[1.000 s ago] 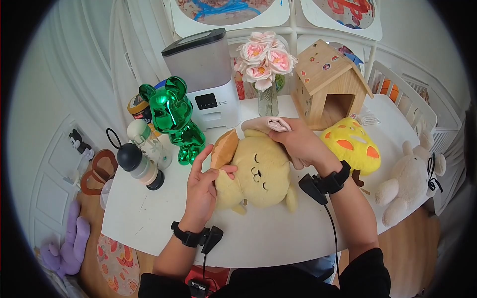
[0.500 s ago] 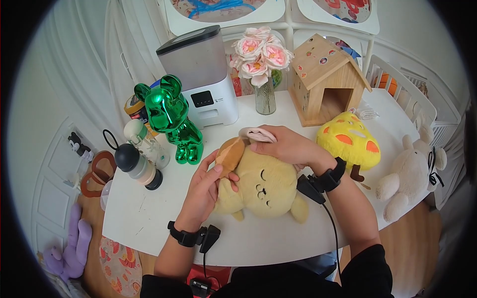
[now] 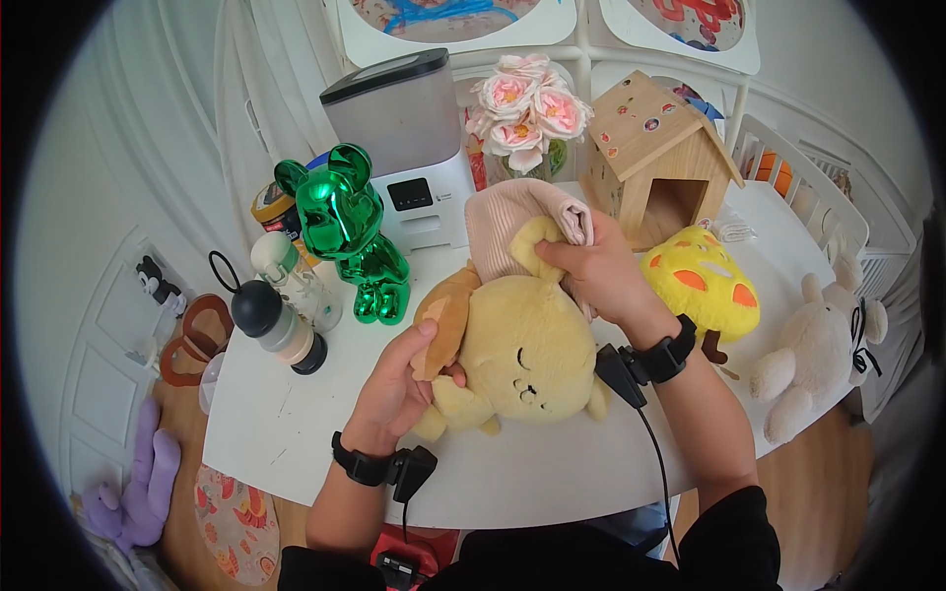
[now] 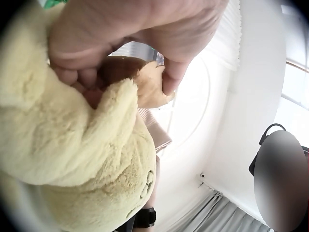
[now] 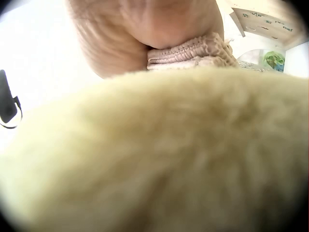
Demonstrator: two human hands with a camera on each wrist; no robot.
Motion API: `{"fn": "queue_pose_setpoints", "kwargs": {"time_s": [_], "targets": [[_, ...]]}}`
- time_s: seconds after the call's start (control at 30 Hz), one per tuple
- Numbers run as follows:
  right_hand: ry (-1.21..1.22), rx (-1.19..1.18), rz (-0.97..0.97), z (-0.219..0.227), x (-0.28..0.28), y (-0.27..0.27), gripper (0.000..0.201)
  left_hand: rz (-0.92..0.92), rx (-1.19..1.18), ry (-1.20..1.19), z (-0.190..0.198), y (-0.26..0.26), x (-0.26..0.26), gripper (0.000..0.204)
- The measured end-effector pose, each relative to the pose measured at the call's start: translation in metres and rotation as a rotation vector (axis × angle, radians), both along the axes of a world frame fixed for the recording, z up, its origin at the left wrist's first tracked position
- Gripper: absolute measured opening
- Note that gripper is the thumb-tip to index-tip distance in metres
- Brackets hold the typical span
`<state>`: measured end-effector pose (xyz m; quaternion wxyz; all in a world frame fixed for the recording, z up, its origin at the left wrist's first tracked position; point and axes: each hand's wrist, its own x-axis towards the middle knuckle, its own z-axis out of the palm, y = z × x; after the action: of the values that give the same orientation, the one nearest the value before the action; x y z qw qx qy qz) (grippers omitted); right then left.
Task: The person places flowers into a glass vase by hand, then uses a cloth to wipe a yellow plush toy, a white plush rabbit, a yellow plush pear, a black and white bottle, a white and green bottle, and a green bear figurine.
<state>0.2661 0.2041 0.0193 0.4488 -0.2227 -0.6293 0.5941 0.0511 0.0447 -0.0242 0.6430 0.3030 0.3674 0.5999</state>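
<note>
A pale yellow plush toy [image 3: 532,340] with a stitched sleeping face lies tilted over the table, held between both hands. My left hand [image 3: 394,379] grips its left side, thumb on a brown-and-tan soft piece [image 3: 448,320] and fingers tucked by the plush's limb. A pink ribbed cloth [image 3: 493,222] spreads behind the plush. My right hand [image 3: 611,276] grips the cloth's bunched edge, its thumb on a small yellow limb [image 3: 535,236] lying over the cloth. In the right wrist view, yellow fur fills the front, and the gathered cloth edge [image 5: 193,54] shows under the hand.
Left on the white table [image 3: 266,424] stand a shiny green bear figure [image 3: 340,222], bottles [image 3: 276,325] and a feeder [image 3: 419,207]. Behind are pink flowers [image 3: 532,103] and a wooden house [image 3: 660,158]; a yellow plush [image 3: 705,281] and white plush [image 3: 803,345] lie right.
The pink cloth, folded small before, has been opened out and raised behind the plush. A small yellow limb now shows over it. The plush's head has tipped lower toward the body.
</note>
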Motion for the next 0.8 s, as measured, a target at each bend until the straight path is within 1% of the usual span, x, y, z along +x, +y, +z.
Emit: {"fn": "queue_pose_setpoints", "kwargs": {"time_s": [0.13,0.17,0.23,0.3,0.33,0.4,0.47,0.53,0.6,0.67,0.7,0.73,0.77,0.8], "targets": [[0.052,0.091,-0.026,0.004,0.002,0.003,0.048,0.041,0.014,-0.060,-0.001,0.002,0.003,0.040],[0.051,0.093,-0.023,0.005,0.004,0.004,0.048,0.067,0.018,-0.070,-0.005,0.003,0.003,0.040],[0.012,0.023,-0.005,0.008,0.009,0.004,0.050,0.092,0.018,-0.080,-0.009,0.003,0.007,0.039],[0.012,0.022,-0.015,0.008,0.008,0.003,0.049,0.174,0.043,-0.075,-0.007,0.004,0.013,0.044],[0.012,0.025,-0.023,0.010,0.008,0.002,0.049,0.171,0.046,-0.074,-0.006,0.004,0.013,0.044],[-0.004,0.029,-0.025,0.008,0.009,0.007,0.048,0.136,0.055,-0.080,-0.005,0.003,0.013,0.055],[-0.022,0.022,-0.021,0.006,0.010,0.008,0.048,0.114,0.081,-0.083,-0.005,0.004,0.013,0.058],[-0.051,0.072,-0.030,0.011,0.013,0.006,0.042,0.090,0.102,-0.083,-0.006,0.003,0.013,0.061],[-0.008,0.086,-0.038,0.023,0.017,-0.001,0.039,0.113,0.209,-0.008,-0.008,0.003,0.015,0.069],[0.032,0.108,-0.042,0.037,0.021,-0.007,0.036,0.106,0.257,-0.004,-0.009,0.003,0.014,0.070],[0.053,0.160,-0.084,0.042,0.023,-0.011,0.034,0.100,0.297,0.000,-0.011,0.003,0.015,0.071],[0.074,0.207,-0.127,0.046,0.026,-0.014,0.032,0.103,0.293,-0.003,-0.010,0.002,0.017,0.071],[0.028,0.250,-0.120,0.050,0.028,-0.019,0.038,0.053,0.258,-0.024,-0.006,0.000,0.020,0.071],[0.026,0.247,-0.119,0.045,0.026,-0.021,0.038,0.002,0.227,-0.044,-0.005,-0.001,0.022,0.072]]}}
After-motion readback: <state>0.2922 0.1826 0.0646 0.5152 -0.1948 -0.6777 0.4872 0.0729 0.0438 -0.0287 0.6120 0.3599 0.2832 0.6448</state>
